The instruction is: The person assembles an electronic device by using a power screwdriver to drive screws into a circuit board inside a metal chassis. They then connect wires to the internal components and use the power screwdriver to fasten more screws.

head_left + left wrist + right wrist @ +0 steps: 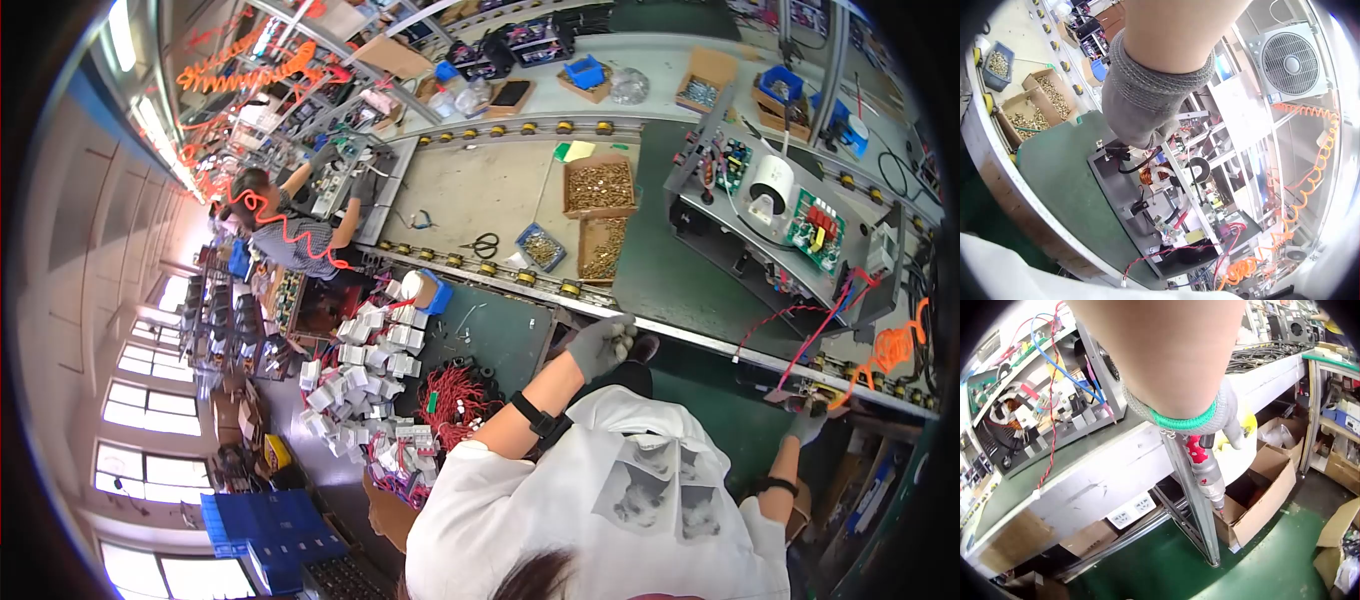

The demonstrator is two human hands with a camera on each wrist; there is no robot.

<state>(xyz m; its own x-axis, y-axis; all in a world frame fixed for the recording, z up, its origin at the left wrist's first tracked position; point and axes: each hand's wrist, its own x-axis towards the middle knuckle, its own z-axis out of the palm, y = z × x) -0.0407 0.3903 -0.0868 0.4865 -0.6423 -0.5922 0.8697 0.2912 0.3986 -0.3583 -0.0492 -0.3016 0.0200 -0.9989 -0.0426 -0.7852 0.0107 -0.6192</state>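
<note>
My left hand [597,346], in a grey knitted glove, hovers by the front edge of the workbench with its fingers loosely bent; nothing shows in it. In the left wrist view the gloved hand [1141,112] overlaps the open metal chassis [1135,209]. My right hand [806,424] is low at the bench's right front edge. It grips a red and grey power screwdriver [1204,462], whose tip points down beside the bench leg. The chassis [740,250] stands on the green mat, carrying circuit boards [818,232], a white cylinder [770,185] and loose red and blue wires [830,315].
Cartons of brass-coloured screws [598,185] and a blue tray [540,246] lie left of the mat, near scissors [484,245]. An orange coiled hose [895,345] hangs at the right. White parts [370,370] and red wires [455,405] are piled at left. Another person [290,235] works beyond.
</note>
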